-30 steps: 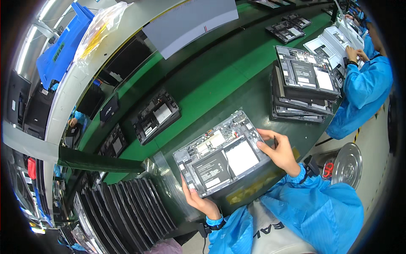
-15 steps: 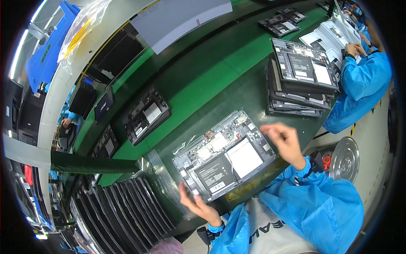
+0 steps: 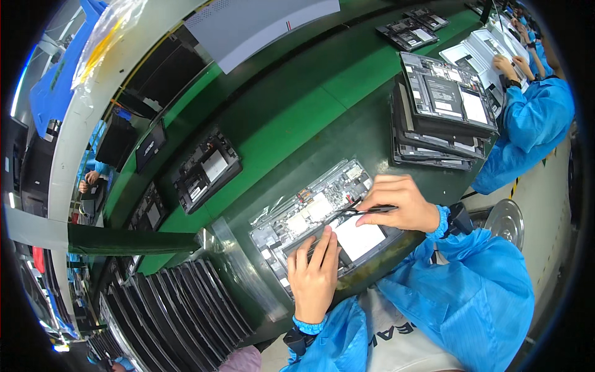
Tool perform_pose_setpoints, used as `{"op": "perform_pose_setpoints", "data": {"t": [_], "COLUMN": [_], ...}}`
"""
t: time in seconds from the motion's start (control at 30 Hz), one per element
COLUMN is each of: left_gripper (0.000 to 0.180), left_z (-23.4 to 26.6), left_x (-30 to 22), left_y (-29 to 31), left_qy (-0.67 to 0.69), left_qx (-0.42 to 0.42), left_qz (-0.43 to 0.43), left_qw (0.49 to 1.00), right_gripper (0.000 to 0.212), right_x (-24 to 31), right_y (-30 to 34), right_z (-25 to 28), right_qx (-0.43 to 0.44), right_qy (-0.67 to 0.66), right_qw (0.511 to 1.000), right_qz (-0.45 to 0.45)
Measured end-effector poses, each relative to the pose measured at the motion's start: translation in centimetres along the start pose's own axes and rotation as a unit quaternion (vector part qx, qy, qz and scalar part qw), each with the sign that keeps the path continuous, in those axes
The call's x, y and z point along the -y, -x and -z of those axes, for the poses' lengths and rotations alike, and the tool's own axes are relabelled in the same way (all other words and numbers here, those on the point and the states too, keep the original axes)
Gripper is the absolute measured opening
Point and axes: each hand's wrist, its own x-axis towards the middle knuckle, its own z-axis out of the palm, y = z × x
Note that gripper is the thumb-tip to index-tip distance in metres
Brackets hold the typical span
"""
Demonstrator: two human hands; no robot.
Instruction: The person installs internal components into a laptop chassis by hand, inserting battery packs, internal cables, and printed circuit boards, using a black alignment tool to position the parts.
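An opened laptop base [image 3: 291,226] lies on the bench in front of me, its circuit board and a white rectangular panel [image 3: 359,240] exposed. My right hand [image 3: 403,201] is closed around dark tweezers [image 3: 385,209], whose tips point at the middle of the base, near the board's lower edge. My left hand [image 3: 315,279] rests palm down over the black battery, fingers stretched out, covering most of it. Its fingertips are close to the tweezer tips. Whether the tips grip anything is too small to tell.
Several opened laptop bases are stacked [image 3: 446,115] at the right, beside a co-worker in a blue sleeve [image 3: 536,121]. A row of dark panels [image 3: 180,310] stands at lower left. Another opened base [image 3: 207,170] lies on the green conveyor [image 3: 279,118]. Clear plastic film [image 3: 248,273] lies left of my laptop base.
My left hand has moved from the base's near left corner onto the battery. My right hand has come in from the right edge and now shows tweezers over the base.
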Motion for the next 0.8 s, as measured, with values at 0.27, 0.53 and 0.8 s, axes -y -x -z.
{"op": "perform_pose_setpoints", "data": {"t": [0.27, 0.53, 0.8], "left_gripper": [0.037, 0.037, 0.037], "left_z": [-0.3, -0.2, -0.4], "left_x": [0.6, 0.7, 0.8], "left_y": [-0.4, -0.5, -0.4], "left_qy": [0.039, 0.042, 0.040], "left_qx": [0.016, 0.018, 0.018], "left_qz": [0.006, 0.007, 0.003], "left_qw": [0.999, 0.999, 0.999], "right_gripper": [0.023, 0.025, 0.027], "right_x": [0.3, -1.2, -1.4], "right_y": [-1.0, -1.1, -0.9], "right_z": [0.5, -0.8, -1.1], "right_qx": [0.057, 0.093, 0.073], "right_qy": [0.162, 0.071, 0.055], "right_qw": [0.985, 0.993, 0.995], "right_qz": [0.023, 0.033, 0.033]}}
